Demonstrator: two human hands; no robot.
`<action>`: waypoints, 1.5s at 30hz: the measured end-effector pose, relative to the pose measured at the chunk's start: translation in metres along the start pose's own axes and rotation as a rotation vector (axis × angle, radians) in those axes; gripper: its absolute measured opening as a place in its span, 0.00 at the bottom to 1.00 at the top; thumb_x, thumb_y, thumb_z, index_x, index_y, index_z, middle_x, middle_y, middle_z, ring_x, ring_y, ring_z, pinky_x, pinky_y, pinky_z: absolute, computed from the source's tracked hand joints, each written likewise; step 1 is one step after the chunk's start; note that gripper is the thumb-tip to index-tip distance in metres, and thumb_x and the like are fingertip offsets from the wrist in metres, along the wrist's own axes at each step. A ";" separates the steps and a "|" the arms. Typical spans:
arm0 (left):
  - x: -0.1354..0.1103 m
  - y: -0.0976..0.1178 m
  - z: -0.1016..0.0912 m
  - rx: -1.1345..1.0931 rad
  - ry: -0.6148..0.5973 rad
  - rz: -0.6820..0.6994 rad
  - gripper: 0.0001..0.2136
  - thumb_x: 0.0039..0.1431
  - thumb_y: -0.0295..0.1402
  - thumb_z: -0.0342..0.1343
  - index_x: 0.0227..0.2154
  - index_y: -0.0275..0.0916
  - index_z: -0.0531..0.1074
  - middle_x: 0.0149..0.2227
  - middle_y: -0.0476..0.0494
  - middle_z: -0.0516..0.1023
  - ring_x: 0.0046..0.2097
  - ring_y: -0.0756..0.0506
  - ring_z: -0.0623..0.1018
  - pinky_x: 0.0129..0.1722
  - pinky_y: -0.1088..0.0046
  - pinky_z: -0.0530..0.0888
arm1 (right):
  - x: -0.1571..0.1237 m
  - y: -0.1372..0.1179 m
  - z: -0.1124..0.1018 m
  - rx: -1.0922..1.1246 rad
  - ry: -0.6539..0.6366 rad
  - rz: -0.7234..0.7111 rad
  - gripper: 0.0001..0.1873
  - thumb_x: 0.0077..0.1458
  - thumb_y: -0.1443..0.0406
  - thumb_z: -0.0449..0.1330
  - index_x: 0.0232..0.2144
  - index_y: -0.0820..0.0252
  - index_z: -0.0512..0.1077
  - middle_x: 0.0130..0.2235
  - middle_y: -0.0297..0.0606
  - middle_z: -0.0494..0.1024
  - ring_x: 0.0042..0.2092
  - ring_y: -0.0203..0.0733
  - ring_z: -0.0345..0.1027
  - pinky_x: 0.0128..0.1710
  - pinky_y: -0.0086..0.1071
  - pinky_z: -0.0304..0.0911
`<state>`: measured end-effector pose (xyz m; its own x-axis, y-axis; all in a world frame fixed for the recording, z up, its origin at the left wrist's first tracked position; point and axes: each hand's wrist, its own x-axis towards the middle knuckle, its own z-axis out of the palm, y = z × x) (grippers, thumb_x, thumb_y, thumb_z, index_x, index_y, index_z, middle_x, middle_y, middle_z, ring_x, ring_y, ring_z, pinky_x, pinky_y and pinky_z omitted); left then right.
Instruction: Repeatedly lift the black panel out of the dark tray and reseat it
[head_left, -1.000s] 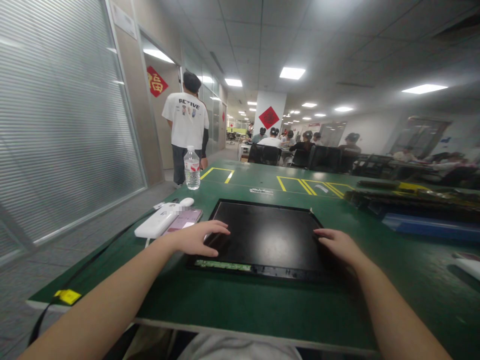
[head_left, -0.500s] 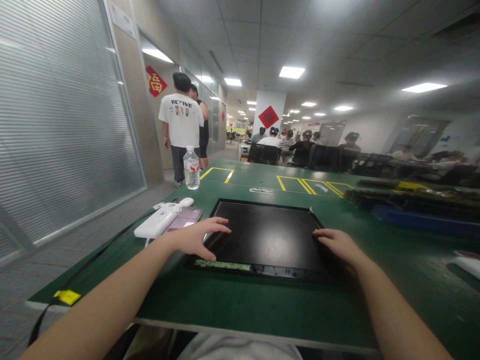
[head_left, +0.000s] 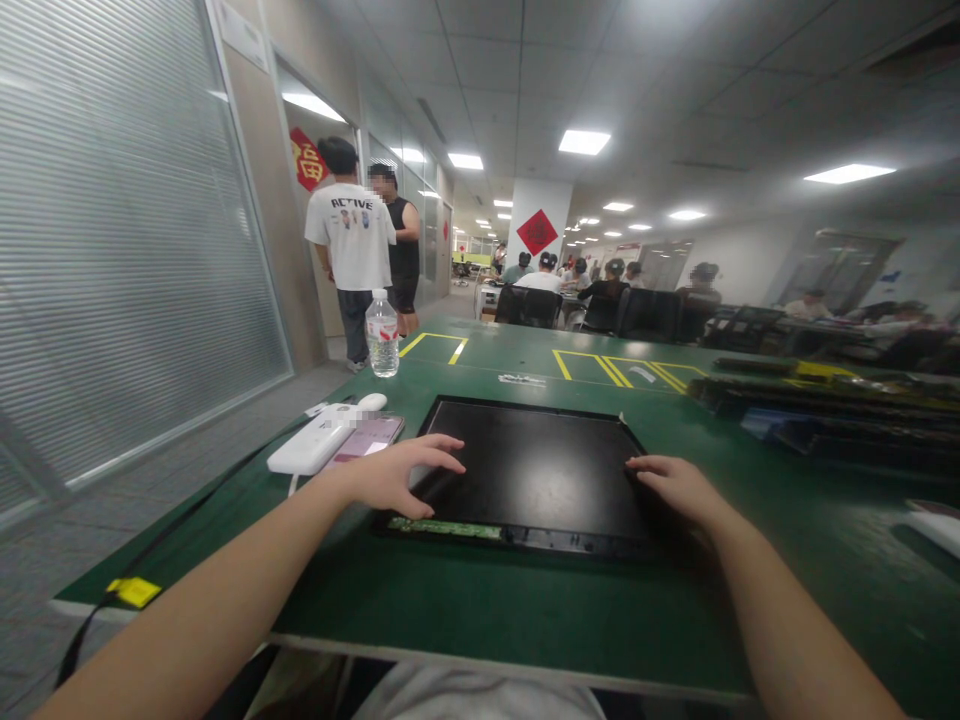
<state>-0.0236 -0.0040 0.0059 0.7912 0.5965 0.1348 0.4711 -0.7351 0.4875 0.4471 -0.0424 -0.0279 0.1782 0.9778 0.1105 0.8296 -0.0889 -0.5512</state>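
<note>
A black display panel [head_left: 540, 470] lies flat on the green table [head_left: 480, 610], with a strip of green circuit board [head_left: 446, 528] along its near left edge. Over the panel's left side is my left hand [head_left: 401, 478], its fingers and thumb spread apart and holding nothing. My right hand [head_left: 679, 485] is at the panel's right edge with its fingers stretched out and the fingertips on or just above the frame. Its thumb is mostly hidden, and I see no grip on the panel.
Left of the panel lie a white power bank-like device [head_left: 311, 442] and a phone [head_left: 371, 438]. A water bottle [head_left: 384, 335] stands behind them. Dark, blurred parts [head_left: 840, 420] are piled at the right. Two people stand beyond the table's far left; others sit farther back.
Both hands keep nearly the same place, the left fingers shifting very slightly. In the background, the two standing people have moved apart. A blue item in the right pile looks darker.
</note>
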 end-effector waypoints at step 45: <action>0.015 -0.017 0.012 0.258 0.199 -0.423 0.32 0.51 0.16 0.44 0.60 0.39 0.70 0.60 0.40 0.73 0.60 0.41 0.72 0.60 0.65 0.66 | 0.012 0.018 0.000 -0.076 0.046 0.214 0.17 0.48 0.67 0.60 0.42 0.61 0.81 0.45 0.45 0.82 0.46 0.49 0.76 0.46 0.35 0.67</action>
<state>-0.0155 0.0136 -0.0108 0.4343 0.8890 0.1454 0.8334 -0.4578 0.3097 0.4639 -0.0326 -0.0367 0.3769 0.9255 0.0358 0.8075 -0.3095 -0.5022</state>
